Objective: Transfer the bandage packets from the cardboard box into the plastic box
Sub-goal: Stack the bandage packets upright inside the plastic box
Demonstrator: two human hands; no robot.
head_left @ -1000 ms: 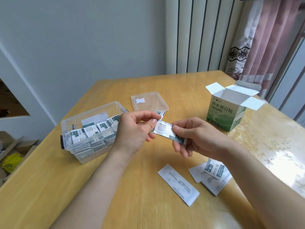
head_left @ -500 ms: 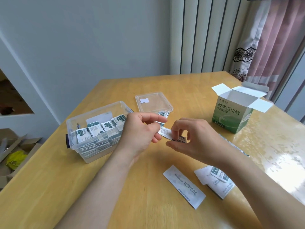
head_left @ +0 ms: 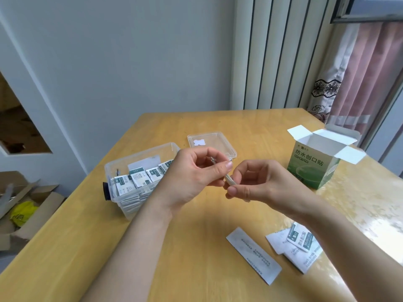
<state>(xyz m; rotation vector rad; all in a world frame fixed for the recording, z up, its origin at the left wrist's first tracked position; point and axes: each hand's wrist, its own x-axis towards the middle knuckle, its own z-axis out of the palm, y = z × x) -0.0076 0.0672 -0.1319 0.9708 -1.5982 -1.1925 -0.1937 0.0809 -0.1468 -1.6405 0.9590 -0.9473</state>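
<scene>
Above the middle of the wooden table both hands pinch one small bandage packet [head_left: 228,178], which shows edge-on. My left hand [head_left: 194,177] holds its upper end between thumb and fingers. My right hand [head_left: 253,182] pinches its lower end. The clear plastic box [head_left: 122,168] stands to the left, holding several green-and-white packets. The green cardboard box [head_left: 314,166] stands at the right with its white flaps open; its inside is hidden. More packets [head_left: 299,239] lie on the table under my right forearm.
The plastic box's clear lid [head_left: 212,142] lies behind the hands. A long white leaflet [head_left: 254,255] lies flat near the front. Open cardboard cartons [head_left: 24,205] sit on the floor left of the table. A curtain hangs at the back right.
The packet has turned from face-up to edge-on between the two hands. The hands have risen slightly and drawn closer together. The camera has tilted upward.
</scene>
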